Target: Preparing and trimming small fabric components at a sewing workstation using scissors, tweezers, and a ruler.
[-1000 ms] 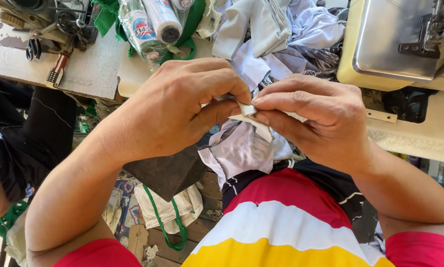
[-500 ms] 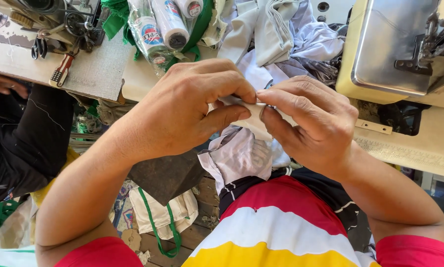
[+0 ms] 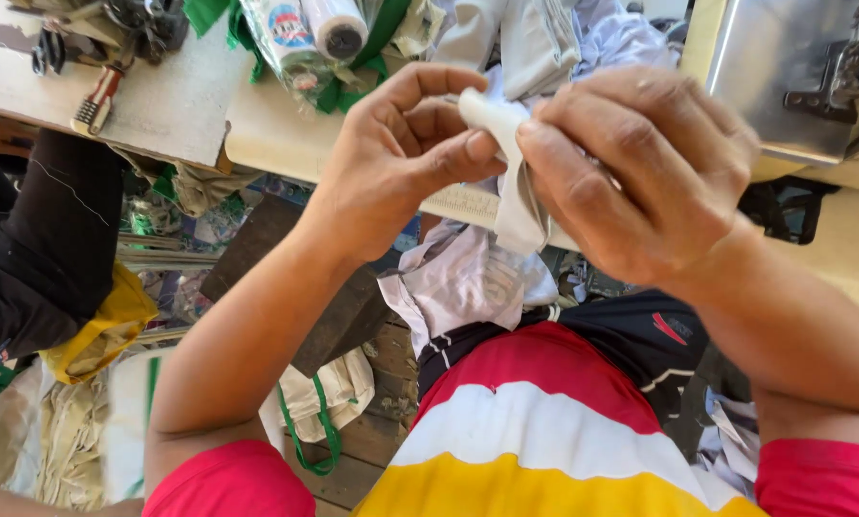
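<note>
Hands pinching a small white fabric piece at chest height, above the lap.

Left hand (image 3: 406,158) closes thumb and forefinger on one edge of the white fabric piece (image 3: 511,158), its other fingers curled loosely; right hand (image 3: 640,168) is folded over the opposite side, fingers bent tight on the cloth, whose lower end hangs down between the two hands. The piece is held in the air in front of the table edge (image 3: 286,144), with a pile of pale garments (image 3: 535,38) behind it and the metal bed of a sewing machine (image 3: 784,77) to the right. By the look of the grip, the step in hand is folding or turning the piece between the fingertips; the next move likely calls for keeping both pinches firm while the edges are lined up.
</note>
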